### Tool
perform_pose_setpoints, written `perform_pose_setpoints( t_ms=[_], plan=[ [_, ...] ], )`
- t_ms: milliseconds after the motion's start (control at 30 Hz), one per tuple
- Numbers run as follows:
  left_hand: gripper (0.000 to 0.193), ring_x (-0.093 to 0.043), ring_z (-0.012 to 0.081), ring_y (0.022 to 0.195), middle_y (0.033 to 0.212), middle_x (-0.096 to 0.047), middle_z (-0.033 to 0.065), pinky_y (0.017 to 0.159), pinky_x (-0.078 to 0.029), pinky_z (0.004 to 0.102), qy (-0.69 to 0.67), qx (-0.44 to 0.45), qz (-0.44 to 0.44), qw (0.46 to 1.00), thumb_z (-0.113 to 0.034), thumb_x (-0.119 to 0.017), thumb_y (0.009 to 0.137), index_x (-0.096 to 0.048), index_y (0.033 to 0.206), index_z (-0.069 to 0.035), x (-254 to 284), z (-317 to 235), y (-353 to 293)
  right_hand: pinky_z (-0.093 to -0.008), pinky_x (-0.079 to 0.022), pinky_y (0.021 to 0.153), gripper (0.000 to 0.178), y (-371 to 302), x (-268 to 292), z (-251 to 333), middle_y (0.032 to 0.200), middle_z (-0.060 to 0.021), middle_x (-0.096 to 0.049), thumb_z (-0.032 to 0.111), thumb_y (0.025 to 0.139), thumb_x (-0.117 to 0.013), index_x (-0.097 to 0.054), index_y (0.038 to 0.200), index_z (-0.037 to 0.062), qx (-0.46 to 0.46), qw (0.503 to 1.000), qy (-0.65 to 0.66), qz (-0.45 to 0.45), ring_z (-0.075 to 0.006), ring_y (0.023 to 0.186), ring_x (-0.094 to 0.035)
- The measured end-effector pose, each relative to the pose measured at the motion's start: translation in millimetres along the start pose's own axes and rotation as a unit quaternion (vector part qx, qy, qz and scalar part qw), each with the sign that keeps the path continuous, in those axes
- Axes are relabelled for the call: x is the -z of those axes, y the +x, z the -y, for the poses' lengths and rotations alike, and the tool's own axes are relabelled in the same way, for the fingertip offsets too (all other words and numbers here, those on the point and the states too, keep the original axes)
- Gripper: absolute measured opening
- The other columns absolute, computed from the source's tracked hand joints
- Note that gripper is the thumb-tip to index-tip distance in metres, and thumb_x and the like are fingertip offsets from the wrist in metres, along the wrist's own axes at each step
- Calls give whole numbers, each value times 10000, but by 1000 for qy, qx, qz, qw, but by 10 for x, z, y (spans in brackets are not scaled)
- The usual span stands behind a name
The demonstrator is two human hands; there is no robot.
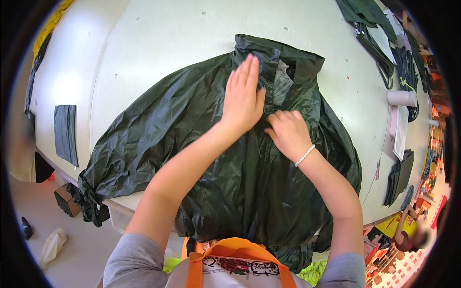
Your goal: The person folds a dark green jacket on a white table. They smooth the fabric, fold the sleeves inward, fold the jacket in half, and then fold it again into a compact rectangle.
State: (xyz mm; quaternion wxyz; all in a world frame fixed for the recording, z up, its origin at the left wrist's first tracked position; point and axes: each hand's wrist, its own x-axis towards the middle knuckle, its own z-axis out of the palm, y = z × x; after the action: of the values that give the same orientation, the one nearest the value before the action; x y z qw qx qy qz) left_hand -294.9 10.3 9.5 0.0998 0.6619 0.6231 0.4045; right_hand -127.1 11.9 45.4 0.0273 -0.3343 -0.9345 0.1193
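Note:
A dark green, shiny raincoat jacket [206, 168] lies spread before me with its collar [283, 50] at the far end. Its neck is parted, and grey mesh lining [282, 86] shows there. My left hand [244, 98] rests flat on the chest just below the collar, fingers stretched out together. Below the mesh, my right hand [289, 132] has its fingers curled on the edge of the front opening. The fabric under those fingertips is hidden. A bead bracelet [305, 156] circles the right wrist.
The jacket's sleeve and hem hang over the near edge of the white table [158, 33]. A folded dark green piece [66, 134] lies at the left. Along the right are dark garments [370, 29], a white roll [402, 98] and a dark folded stack [399, 177]. Another person [408, 230] is at far right.

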Motion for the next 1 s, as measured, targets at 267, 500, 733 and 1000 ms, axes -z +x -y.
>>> perform_pose_setpoints(
  t_ms=[267,500,733,1000],
  plan=[
    [594,-325,339,1325,1437,-342,175,1097,-245,454,50,55,54,996,-129,-560,861,-326,1394,-14,-140,164,-464,-368,-435,728,280,-296,-239,-28,816,-72,-599,211,725,-740,-558,869,56,-99,993,65,-2,-246,803,-606],
    [544,-352,331,1305,1427,-363,151,1097,-251,447,60,71,46,995,-148,-569,866,-383,1366,-44,-135,172,-444,-360,-474,697,36,-71,-160,-120,748,-94,-602,65,752,-541,-562,780,57,-16,998,-50,32,-253,750,-619],
    [494,-433,317,1219,1307,-482,134,1003,-339,446,48,71,11,996,-268,-655,824,-502,1225,-22,-187,148,-355,-366,-413,739,86,453,-252,-615,850,-38,-556,170,796,-612,-624,773,88,-86,977,-74,-181,-229,913,-518],
    [532,-666,345,718,764,-665,196,618,-534,406,185,198,248,930,-521,-682,728,-684,731,12,-94,-117,405,-316,-511,652,157,191,-397,-283,788,-153,-666,79,781,-696,-658,883,-33,-335,810,363,-315,-245,683,-655]
  ],
)
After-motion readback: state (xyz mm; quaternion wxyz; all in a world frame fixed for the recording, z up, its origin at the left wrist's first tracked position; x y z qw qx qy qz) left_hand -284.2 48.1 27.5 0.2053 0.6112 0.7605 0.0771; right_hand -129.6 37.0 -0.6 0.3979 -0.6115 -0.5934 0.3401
